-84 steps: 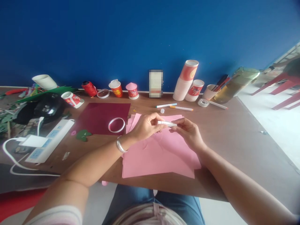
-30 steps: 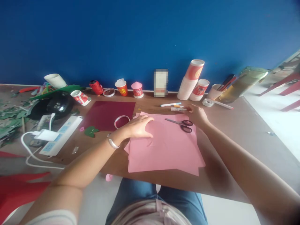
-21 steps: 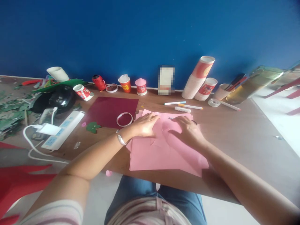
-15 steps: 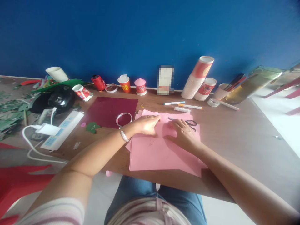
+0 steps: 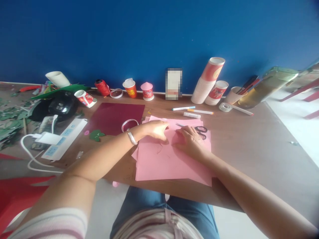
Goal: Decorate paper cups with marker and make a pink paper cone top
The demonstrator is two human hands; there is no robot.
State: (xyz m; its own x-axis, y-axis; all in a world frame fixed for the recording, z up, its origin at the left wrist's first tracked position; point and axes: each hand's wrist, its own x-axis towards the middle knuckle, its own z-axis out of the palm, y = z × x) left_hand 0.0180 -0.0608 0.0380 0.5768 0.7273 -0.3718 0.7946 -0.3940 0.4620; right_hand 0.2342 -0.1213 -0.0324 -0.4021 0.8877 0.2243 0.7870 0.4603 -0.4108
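Observation:
A stack of pink paper sheets (image 5: 171, 166) lies on the table in front of me, with faint thin curved marks near its middle. On its upper left part rests my left hand (image 5: 157, 130), thumb spread from the fingers, holding nothing. My right hand (image 5: 190, 141) lies on the upper right of the sheets, fingers stretched out and thumb apart. Black-handled scissors (image 5: 201, 132) lie beside and partly behind its fingers, with the blade tip showing to the left. Whether the right fingers touch the scissors I cannot tell.
Behind the paper lie markers (image 5: 200, 112) and a white glue stick (image 5: 191, 115). A tape roll (image 5: 130, 125) sits on a dark red sheet (image 5: 114, 116). Stacked paper cups (image 5: 205, 84) and a bottle (image 5: 266, 88) stand along the wall. At left is a power strip (image 5: 65, 139).
The whole view has shifted slightly, so things appear a little further left. Both hands stay on the pink paper in nearly the same pose.

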